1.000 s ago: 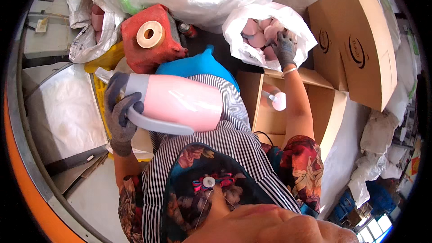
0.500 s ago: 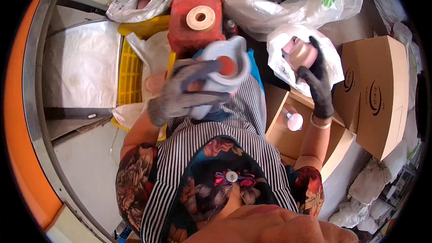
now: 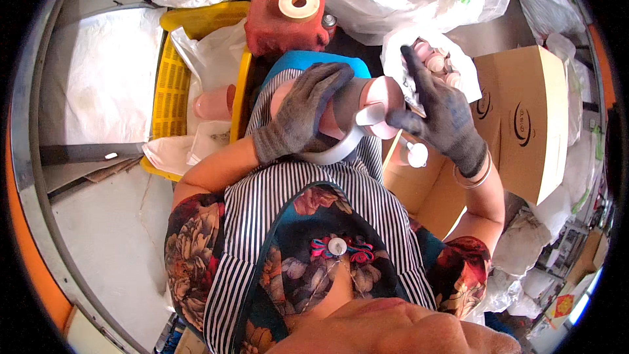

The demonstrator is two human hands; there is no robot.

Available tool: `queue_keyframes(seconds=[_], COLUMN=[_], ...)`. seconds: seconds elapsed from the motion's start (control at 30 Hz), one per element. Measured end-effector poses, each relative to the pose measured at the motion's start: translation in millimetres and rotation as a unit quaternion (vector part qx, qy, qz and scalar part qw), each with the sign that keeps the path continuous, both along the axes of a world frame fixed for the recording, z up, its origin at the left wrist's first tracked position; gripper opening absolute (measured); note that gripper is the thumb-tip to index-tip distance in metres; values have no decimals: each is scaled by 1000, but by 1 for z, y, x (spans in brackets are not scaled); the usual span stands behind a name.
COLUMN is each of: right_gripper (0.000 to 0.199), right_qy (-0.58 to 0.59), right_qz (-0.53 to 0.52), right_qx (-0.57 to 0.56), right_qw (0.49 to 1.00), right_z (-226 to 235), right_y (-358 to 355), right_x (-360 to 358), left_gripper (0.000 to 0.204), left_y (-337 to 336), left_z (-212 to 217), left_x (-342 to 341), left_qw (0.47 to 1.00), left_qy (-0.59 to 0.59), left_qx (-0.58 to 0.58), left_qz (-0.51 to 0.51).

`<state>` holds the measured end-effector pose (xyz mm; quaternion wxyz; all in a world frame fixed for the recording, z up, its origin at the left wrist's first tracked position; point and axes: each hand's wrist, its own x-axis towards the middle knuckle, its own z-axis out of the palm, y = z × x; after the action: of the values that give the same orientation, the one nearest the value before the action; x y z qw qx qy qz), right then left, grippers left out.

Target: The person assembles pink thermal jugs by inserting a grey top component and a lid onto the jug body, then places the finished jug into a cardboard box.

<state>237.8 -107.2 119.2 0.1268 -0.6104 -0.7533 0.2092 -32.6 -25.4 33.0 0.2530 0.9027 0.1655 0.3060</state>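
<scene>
a gloved left hand [image 3: 303,115] wraps over the body of a pink jug [image 3: 341,108] held against the lap, fingers closed around it, while the gloved right hand [image 3: 438,115] pinches a pink cap [image 3: 381,101] at the jug's mouth, thumb and fingers closed on it, forefinger raised. the jug lies on its side, long axis running left to right, mouth toward the person's right; its white handle [image 3: 337,151] curves beneath. just past the right hand a white bag of pink caps [image 3: 436,59] sits open, beside a brown carton [image 3: 524,118] with its flap up; a pink and white part [image 3: 414,154] lies in the open box below. behind the jug stands a red block [image 3: 275,23] topped by a roll of tape [image 3: 299,2]. to the left a yellow crate [image 3: 171,85] holds plastic sheeting and another pink jug [image 3: 213,101]
</scene>
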Motion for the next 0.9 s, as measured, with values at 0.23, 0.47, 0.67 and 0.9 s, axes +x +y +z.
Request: queue_keyframes(seconds=[0.23, 0.47, 0.67, 0.9], right_gripper=[89, 80, 77, 87], right_qy=[77, 37, 89, 62], right_qz=[291, 376, 51, 21], right_qx=[291, 286, 277, 260], right_qw=[908, 881, 955, 963], right_z=[-48, -62, -53, -27], right_y=[19, 26, 10, -11], right_x=[-41, -52, -88, -91], left_gripper=[94, 91, 78, 88], left_y=[26, 61, 47, 39], left_z=[7, 7, 15, 34], left_x=[-20, -33, -22, -13], left_qw=[988, 940, 975, 969], left_qy=[50, 120, 16, 100], left_qx=[-73, -199, -142, -156], left_qz=[-126, -250, -169, -166])
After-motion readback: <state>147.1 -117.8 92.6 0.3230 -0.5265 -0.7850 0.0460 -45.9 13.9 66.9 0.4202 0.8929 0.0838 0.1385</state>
